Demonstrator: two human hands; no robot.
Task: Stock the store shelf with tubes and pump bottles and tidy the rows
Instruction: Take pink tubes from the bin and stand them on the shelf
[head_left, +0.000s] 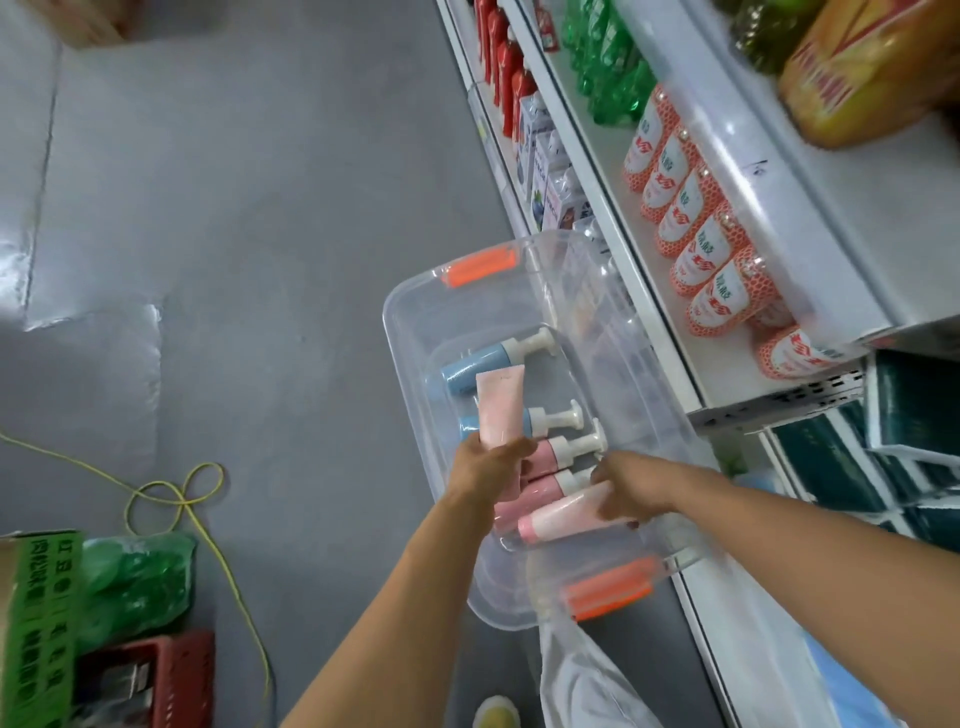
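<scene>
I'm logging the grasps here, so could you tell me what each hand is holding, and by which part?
The left hand grips a pink tube by its lower end. The right hand grasps another pink tube lying in the clear bin, at its end away from the cap.

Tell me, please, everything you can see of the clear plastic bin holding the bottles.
The clear plastic bin is see-through and rectangular with rounded corners and an orange handle at each end. It sits tilted beside the shelf edge, above the grey floor. Inside lie blue and pink pump bottles and a pink tube; both hands reach into it.
</scene>
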